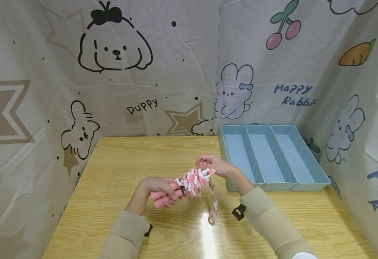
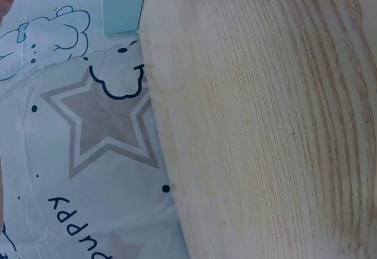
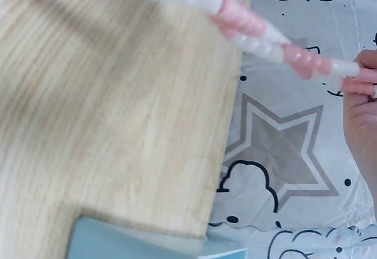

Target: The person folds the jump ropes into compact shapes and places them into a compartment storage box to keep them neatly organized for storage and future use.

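A jump rope with pink and white beads is wrapped in a thick bundle (image 1: 193, 182) around its pink handles (image 1: 159, 201), in the middle of the head view. My left hand (image 1: 160, 186) grips the handles, thumb on top, with the bundle pointing right. At the bundle's upper right edge, my right hand (image 1: 215, 165) pinches the beaded cord with curled fingers. A loose length of cord (image 1: 213, 205) hangs below it. In the right wrist view the beaded strand (image 3: 253, 29) runs across to the hand (image 3: 362, 123) at the right edge.
A light blue tray (image 1: 260, 186) with three compartments stands at the back right of the wooden table (image 1: 137, 154), close to my right forearm. Printed cloth (image 1: 182, 82) hangs behind and along both sides. Small black devices (image 1: 238, 212) sit at my wrists.
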### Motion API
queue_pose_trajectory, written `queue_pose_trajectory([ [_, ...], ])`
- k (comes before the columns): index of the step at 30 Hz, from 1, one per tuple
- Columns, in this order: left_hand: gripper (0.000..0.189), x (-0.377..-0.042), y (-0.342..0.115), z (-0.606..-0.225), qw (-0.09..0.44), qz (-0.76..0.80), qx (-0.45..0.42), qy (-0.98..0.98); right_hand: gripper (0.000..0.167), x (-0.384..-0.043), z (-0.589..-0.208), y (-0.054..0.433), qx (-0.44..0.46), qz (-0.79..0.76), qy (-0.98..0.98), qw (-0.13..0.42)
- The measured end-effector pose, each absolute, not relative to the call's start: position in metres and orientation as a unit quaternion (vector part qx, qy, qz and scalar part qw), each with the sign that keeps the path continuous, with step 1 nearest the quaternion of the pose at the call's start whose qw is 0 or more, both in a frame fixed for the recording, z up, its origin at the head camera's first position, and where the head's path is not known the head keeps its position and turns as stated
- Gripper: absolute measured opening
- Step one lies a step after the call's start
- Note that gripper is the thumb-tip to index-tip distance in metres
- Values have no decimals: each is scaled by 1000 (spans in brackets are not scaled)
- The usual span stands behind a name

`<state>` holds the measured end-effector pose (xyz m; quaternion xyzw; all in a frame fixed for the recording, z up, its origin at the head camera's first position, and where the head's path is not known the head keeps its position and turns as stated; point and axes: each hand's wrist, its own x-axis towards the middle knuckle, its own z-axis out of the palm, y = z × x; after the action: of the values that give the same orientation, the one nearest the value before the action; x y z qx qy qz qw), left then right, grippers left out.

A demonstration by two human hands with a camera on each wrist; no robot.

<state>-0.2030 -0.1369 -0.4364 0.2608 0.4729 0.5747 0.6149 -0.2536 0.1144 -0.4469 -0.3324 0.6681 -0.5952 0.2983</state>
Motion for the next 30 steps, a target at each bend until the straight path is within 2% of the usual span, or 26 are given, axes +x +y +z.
queue_pose_trajectory([
  [5,16,-205,-137,-438,606,585,275,464,46,-250,-456,112,-303,-643,628,317],
  [12,14,-206,-138,-440,568,618,279,467,20,-241,-472,112,-267,-662,647,269],
  [19,14,-206,-137,-439,512,659,240,495,33,-230,-480,107,-234,-640,692,238],
  [25,14,-208,-136,-440,478,680,218,512,29,-227,-477,101,-197,-668,672,250],
  [30,16,-210,-138,-443,459,700,188,514,33,-226,-477,100,-169,-665,678,265],
])
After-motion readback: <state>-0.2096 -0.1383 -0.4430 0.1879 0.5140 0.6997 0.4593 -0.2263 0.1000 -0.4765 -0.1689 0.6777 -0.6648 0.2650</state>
